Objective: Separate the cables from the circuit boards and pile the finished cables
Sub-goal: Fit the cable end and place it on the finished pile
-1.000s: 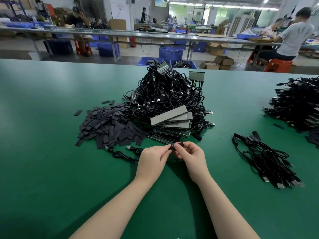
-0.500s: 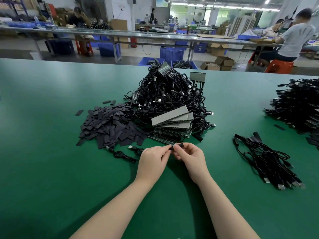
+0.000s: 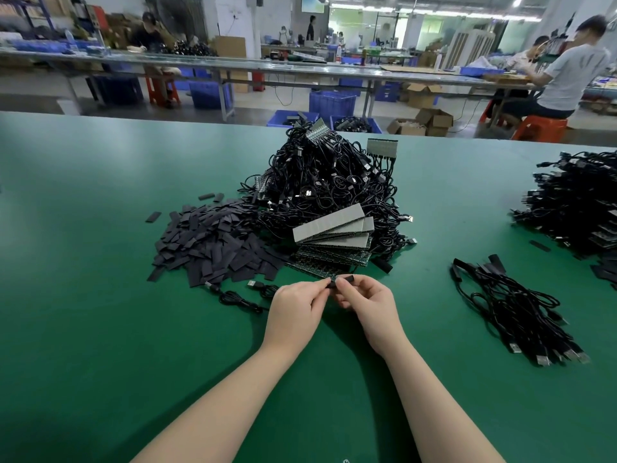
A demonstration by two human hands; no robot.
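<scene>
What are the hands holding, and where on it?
Both hands pinch one small black piece: left hand at its left end, right hand at its right end. What it is cannot be told.

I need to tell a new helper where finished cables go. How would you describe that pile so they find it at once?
Start at the tall tangled heap of black cables and circuit boards in the middle of the green table. Look to its right, nearer the front edge, for the small flat bundle of black cables. Unlike the heaps, its cables lie roughly parallel, silver plugs toward the person, with no boards attached.
</scene>
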